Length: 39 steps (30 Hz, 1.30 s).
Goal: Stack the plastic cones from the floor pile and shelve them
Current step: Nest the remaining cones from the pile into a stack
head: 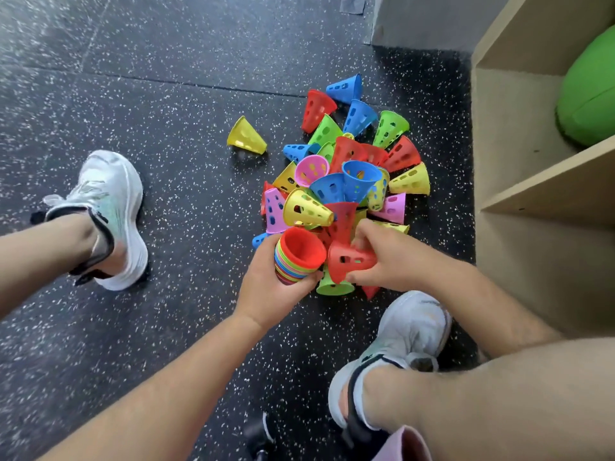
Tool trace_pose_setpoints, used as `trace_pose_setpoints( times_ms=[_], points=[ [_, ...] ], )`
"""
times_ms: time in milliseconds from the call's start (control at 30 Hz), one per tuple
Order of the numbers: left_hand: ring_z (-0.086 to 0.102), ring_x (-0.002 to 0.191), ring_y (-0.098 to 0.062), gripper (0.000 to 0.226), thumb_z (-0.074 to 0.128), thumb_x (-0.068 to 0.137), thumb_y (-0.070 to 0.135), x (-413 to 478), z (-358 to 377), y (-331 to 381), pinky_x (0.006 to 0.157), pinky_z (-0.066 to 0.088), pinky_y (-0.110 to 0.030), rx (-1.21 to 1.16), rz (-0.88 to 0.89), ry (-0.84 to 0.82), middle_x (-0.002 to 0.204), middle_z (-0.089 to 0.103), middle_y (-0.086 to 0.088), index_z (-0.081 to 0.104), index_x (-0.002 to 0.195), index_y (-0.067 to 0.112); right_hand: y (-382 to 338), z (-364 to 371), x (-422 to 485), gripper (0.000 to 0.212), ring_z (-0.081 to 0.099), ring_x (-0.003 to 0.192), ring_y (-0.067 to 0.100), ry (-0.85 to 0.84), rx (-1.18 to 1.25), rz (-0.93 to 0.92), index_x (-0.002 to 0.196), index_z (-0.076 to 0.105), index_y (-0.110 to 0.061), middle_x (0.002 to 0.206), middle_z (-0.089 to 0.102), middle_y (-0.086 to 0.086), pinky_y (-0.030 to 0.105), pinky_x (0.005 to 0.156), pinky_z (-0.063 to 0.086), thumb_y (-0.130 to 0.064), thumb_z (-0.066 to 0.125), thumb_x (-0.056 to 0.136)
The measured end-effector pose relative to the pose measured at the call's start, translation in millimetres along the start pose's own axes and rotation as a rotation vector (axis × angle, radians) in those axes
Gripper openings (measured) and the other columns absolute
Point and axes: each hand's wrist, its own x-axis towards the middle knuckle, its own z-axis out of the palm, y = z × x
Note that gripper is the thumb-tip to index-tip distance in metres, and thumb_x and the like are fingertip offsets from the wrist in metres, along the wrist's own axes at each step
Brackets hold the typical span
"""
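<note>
Now: my left hand (276, 292) grips the stack (297, 257), mouth up; right hand (394, 261) pinches a red cone (349, 259) just beside it, axis sideways, rim toward stack.

Floor (159, 108) open L of cone pile (346, 181); shelf unit (545, 191) walls off R.

The left hand (273, 291) is covering the narrow end of the nested stack (294, 261), leaving its cone count unreadable. The right hand (389, 257) is masking part of the narrow end of the red cone (349, 259) and most of a green cone (332, 287) at the pile's 6 o'clock. Upper cones in the pile (346, 168) are burying those beneath, and the frame edge is cutting off the shelf unit (532, 201) and a green cushion-like object (589, 94) at 3 o'clock, plus an unidentifiable pink item (404, 444) at 5 o'clock.
</note>
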Motion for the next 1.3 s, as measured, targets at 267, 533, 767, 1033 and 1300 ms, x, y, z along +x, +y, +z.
trace_pose_setpoints(
  times_ms=[267, 533, 767, 1033, 1300],
  points=[
    [0.068, 0.103, -0.007, 0.062, 0.094, 0.073, 0.031, -13.5, 4.8, -3.9, 0.093, 0.057, -0.036, -0.032, -0.053, 0.003, 0.112, 0.069, 0.013, 0.058, 0.123, 0.033, -15.4, -45.8, -15.2, 0.065, 0.066, 0.104, 0.011, 0.085, 0.493, -0.081, 0.127, 0.042, -0.052, 0.104, 0.069, -0.015, 0.026, 0.090, 0.052, -0.026, 0.079, 0.081],
    [0.069, 0.104, -0.010, 0.062, 0.092, 0.071, 0.038, -11.2, 10.6, -0.3, 0.094, 0.057, -0.045, -0.035, -0.066, -0.038, 0.113, 0.070, 0.012, 0.057, 0.123, 0.037, -34.6, -13.0, -7.7, 0.057, 0.065, 0.104, 0.018, 0.274, 0.694, -0.235, 0.121, 0.051, -0.030, 0.127, 0.058, -0.008, 0.037, 0.088, 0.056, -0.032, 0.084, 0.075],
    [0.069, 0.102, -0.008, 0.065, 0.092, 0.071, 0.036, -10.7, 16.4, 4.7, 0.093, 0.058, -0.040, -0.063, -0.071, -0.042, 0.114, 0.070, 0.010, 0.057, 0.126, 0.035, -32.0, -4.6, 0.1, 0.042, 0.062, 0.115, 0.007, 0.366, 0.495, -0.261, 0.089, 0.049, -0.025, 0.129, 0.060, -0.012, 0.040, 0.095, 0.053, -0.050, 0.081, 0.075],
    [0.070, 0.098, -0.009, 0.063, 0.091, 0.069, 0.039, -11.7, 22.8, 2.9, 0.089, 0.058, -0.036, -0.075, -0.092, -0.016, 0.110, 0.070, 0.008, 0.058, 0.121, 0.033, -16.7, 18.5, -4.6, 0.035, 0.058, 0.118, 0.003, 0.128, 0.438, -0.276, 0.114, 0.059, -0.033, 0.129, 0.060, -0.019, 0.035, 0.102, 0.048, -0.058, 0.059, 0.089],
    [0.067, 0.099, -0.003, 0.066, 0.086, 0.064, 0.050, -32.2, 20.3, -14.2, 0.087, 0.055, -0.028, 0.041, -0.098, -0.050, 0.109, 0.068, 0.017, 0.056, 0.120, 0.034, 20.6, 72.0, -10.3, 0.009, 0.055, 0.093, 0.021, 0.448, -0.062, -0.556, 0.088, 0.067, -0.013, 0.099, 0.062, -0.001, 0.040, 0.080, 0.047, -0.020, 0.069, 0.082]
  ],
)
